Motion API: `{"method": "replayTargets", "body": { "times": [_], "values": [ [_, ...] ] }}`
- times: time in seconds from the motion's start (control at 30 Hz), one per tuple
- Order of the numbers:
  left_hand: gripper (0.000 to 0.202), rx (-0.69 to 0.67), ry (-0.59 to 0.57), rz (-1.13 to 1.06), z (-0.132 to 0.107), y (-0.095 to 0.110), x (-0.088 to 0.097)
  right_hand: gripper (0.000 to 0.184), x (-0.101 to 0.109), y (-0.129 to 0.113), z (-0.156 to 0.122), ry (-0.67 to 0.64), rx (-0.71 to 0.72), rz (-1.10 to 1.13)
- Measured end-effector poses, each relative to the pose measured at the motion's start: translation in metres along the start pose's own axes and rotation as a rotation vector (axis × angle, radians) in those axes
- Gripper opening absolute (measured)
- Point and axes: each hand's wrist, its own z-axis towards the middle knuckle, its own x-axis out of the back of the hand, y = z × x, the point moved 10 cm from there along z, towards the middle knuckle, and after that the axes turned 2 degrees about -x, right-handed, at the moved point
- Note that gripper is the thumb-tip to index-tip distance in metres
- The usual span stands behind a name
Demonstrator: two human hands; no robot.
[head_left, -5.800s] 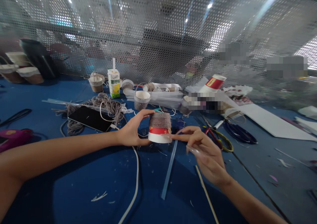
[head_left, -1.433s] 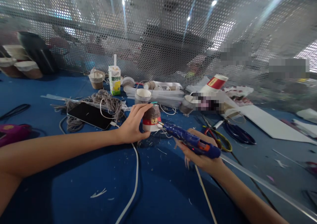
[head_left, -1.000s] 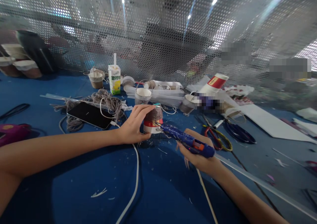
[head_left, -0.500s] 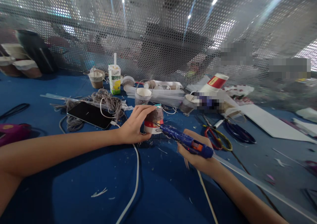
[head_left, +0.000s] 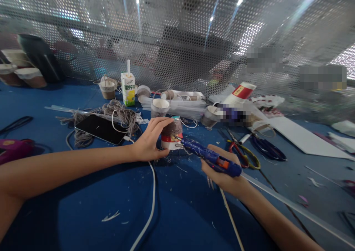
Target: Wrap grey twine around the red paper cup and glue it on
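Observation:
My left hand (head_left: 151, 140) is closed around a paper cup (head_left: 170, 144) that stands upside down on the blue table. Grey-brown yarn (head_left: 175, 127) is wound round the cup's upper part, and a red band with a white rim shows below it. In my right hand (head_left: 226, 169) is a blue hot glue gun (head_left: 208, 152), its nozzle at the cup's right side near the yarn's lower edge. A long clear glue stick (head_left: 299, 208) runs out of the gun's back end. A pale strand (head_left: 231, 217) hangs under my right hand.
Left of the cup lie a black phone (head_left: 101, 128) and a tangle of grey yarn (head_left: 122, 112). Behind stand a drink carton (head_left: 128, 92) and a small yarn-covered bucket (head_left: 160, 107). Scissors (head_left: 244, 155) lie right. A white cable (head_left: 152, 203) crosses the front.
The glue gun and my right hand have shifted slightly to the right. My left hand stays on the cup, almost unmoved.

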Motion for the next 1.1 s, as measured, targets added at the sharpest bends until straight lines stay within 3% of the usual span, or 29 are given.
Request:
{"method": "replayTargets", "body": {
  "times": [1.1],
  "values": [
    [0.073, -0.022, 0.11, -0.018, 0.0, 0.0, 0.009, 0.019, 0.012, 0.029, 0.002, 0.061, -0.118, 0.01]
  ]
}}
